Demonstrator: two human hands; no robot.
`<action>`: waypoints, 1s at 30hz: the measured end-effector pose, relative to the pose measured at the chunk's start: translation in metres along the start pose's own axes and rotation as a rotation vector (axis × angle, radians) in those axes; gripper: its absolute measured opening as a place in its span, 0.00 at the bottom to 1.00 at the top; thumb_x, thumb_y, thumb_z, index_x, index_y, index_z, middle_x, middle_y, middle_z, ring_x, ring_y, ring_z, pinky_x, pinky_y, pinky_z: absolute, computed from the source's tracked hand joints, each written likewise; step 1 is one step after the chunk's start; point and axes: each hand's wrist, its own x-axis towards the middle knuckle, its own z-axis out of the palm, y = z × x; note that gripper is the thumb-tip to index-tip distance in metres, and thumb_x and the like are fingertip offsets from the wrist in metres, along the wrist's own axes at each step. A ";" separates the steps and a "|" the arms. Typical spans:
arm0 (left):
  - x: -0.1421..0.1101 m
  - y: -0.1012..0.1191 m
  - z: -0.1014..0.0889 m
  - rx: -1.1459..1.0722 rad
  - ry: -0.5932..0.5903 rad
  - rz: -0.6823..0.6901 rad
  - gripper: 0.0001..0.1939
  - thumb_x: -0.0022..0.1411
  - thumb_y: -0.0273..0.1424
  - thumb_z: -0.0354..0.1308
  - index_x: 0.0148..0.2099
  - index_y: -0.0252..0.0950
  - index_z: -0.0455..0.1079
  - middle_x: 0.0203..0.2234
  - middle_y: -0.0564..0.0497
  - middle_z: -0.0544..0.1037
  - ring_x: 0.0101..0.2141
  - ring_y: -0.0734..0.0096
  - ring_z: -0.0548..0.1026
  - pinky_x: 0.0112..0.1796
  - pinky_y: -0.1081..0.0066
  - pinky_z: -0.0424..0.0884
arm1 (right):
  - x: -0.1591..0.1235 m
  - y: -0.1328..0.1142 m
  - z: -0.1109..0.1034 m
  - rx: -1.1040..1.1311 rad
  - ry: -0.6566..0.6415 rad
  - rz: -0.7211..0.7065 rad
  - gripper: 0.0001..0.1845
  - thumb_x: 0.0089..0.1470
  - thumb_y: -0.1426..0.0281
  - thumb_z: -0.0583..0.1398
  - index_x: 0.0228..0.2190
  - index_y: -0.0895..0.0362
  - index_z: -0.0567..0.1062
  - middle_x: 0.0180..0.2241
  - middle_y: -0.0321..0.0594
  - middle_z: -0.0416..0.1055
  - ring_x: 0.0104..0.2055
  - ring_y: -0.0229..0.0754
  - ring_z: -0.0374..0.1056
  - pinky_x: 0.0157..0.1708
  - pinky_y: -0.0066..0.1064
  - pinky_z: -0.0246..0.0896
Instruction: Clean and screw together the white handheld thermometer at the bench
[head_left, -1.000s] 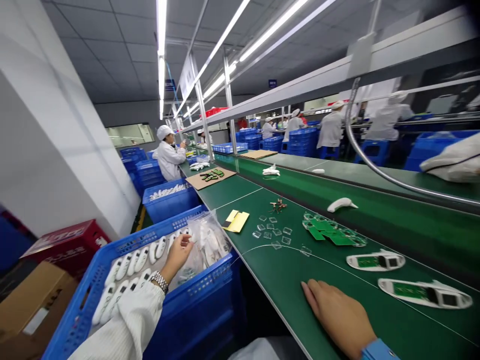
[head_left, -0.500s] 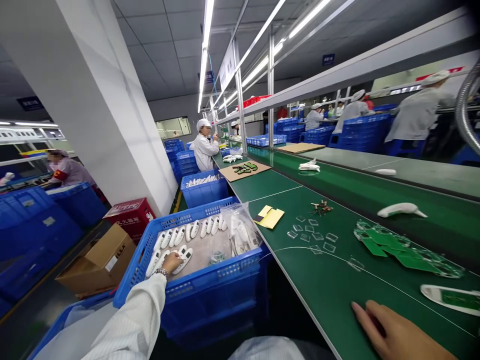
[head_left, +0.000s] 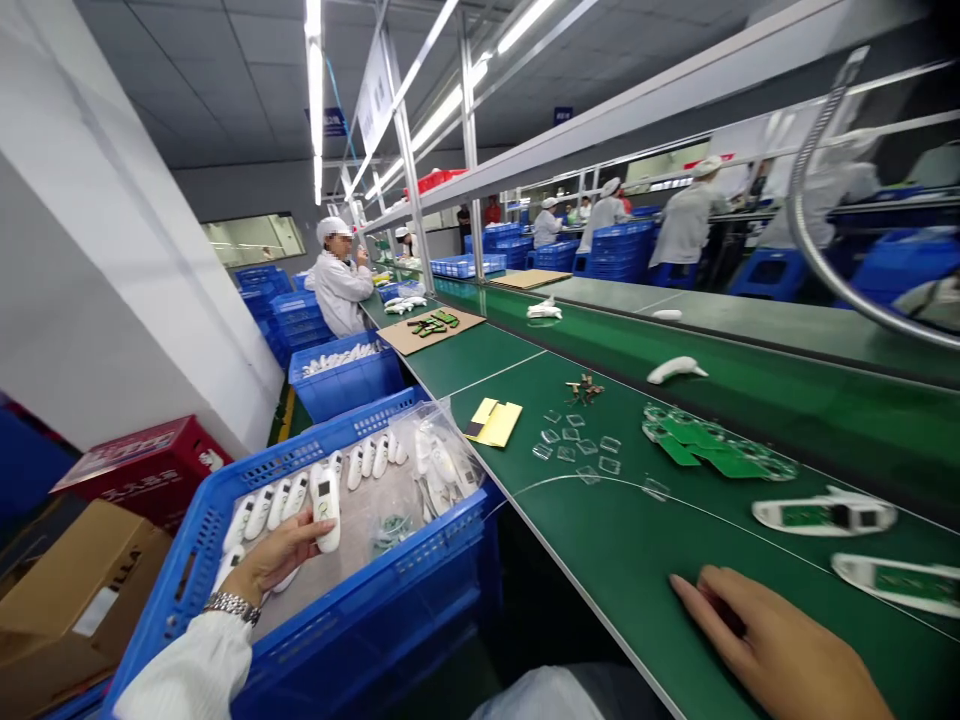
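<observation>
My left hand (head_left: pixel 281 552) pinches a white handheld thermometer (head_left: pixel 326 508) with a small dark screen, raised upright over the blue crate (head_left: pixel 255 462). Several similar white thermometers (head_left: pixel 279 500) lie in rows on the crate's lined floor, and some are partly hidden behind this hand. My right hand (head_left: pixel 772 635) rests on the green workbench (head_left: pixel 600 575), thumb stretched out and fingers loosely bent, with nothing visible in it. Beyond it lie two white half-shells with green circuit boards, the nearer shell (head_left: pixel 900 583) and the farther shell (head_left: pixel 825 514).
Clear plastic pieces (head_left: pixel 577 448), a yellow pad (head_left: pixel 496 422) and green circuit boards (head_left: pixel 709 445) lie on the bench. A plastic bag of white parts (head_left: pixel 439 455) fills the crate's right end. A co-worker (head_left: pixel 339 280) sits farther along. A flexible metal tube (head_left: pixel 806 220) hangs at right.
My left hand has lifted the thermometer off the crate's floor and turned its screen toward me. The view has swung right, bringing in the second half-shell. My right hand stays on the bench.
</observation>
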 end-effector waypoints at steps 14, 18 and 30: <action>-0.114 0.155 0.368 -0.332 -1.396 -0.061 0.18 0.45 0.28 0.63 0.38 0.33 0.61 0.30 0.49 0.74 0.27 0.70 0.74 0.32 0.66 0.70 | -0.030 0.028 -0.075 0.584 0.420 0.593 0.21 0.54 0.53 0.51 0.28 0.57 0.68 0.21 0.33 0.61 0.21 0.36 0.57 0.21 0.27 0.55; -0.125 0.157 0.426 -0.292 -1.481 -0.126 0.23 0.44 0.29 0.64 0.42 0.33 0.59 0.28 0.53 0.72 0.28 0.72 0.72 0.34 0.68 0.69 | -0.044 0.046 -0.097 0.546 0.625 0.659 0.18 0.53 0.56 0.54 0.33 0.58 0.72 0.28 0.40 0.69 0.27 0.40 0.64 0.25 0.29 0.61; -0.124 0.141 0.464 -0.303 -1.616 -0.162 0.24 0.41 0.29 0.68 0.40 0.34 0.62 0.30 0.53 0.70 0.32 0.72 0.68 0.34 0.71 0.64 | -0.060 0.047 -0.083 0.326 0.509 0.529 0.08 0.55 0.69 0.57 0.37 0.53 0.74 0.29 0.37 0.66 0.27 0.38 0.63 0.24 0.27 0.60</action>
